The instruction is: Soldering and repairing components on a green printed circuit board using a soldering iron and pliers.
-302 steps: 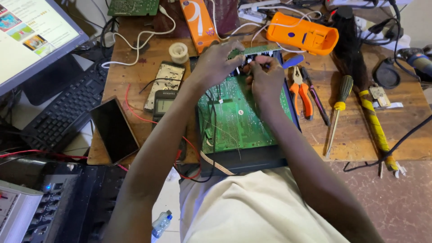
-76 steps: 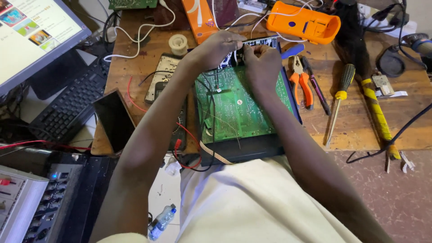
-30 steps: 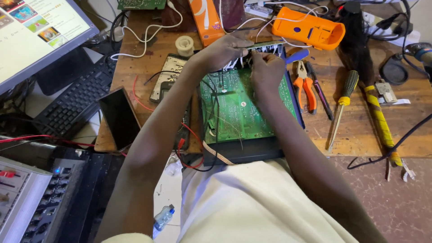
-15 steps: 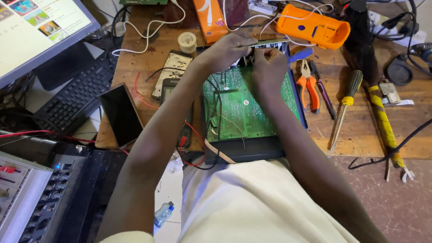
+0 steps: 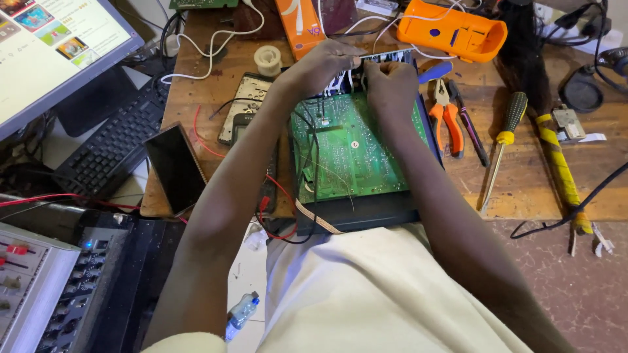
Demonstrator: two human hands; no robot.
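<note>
A green circuit board [image 5: 350, 147] lies in a black casing [image 5: 360, 212] on the wooden bench, its near end toward me. My left hand [image 5: 320, 65] grips the far edge of the casing. My right hand [image 5: 391, 82] is closed beside it on the same far edge, fingers pinched on a small part I cannot make out. Thin black and red wires [image 5: 275, 196] trail off the board's left side.
Orange-handled pliers [image 5: 445, 117], a yellow-green screwdriver [image 5: 502, 140] and a yellow taped tool [image 5: 559, 167] lie right of the board. An orange casing [image 5: 451, 29] sits behind. A dark phone [image 5: 175, 167], keyboard [image 5: 111, 140], monitor [image 5: 52, 46] and audio mixer [image 5: 39, 287] stand left.
Both hands stay at the board's far edge with only small finger shifts. The view has drifted a little; the board and tools have not moved.
</note>
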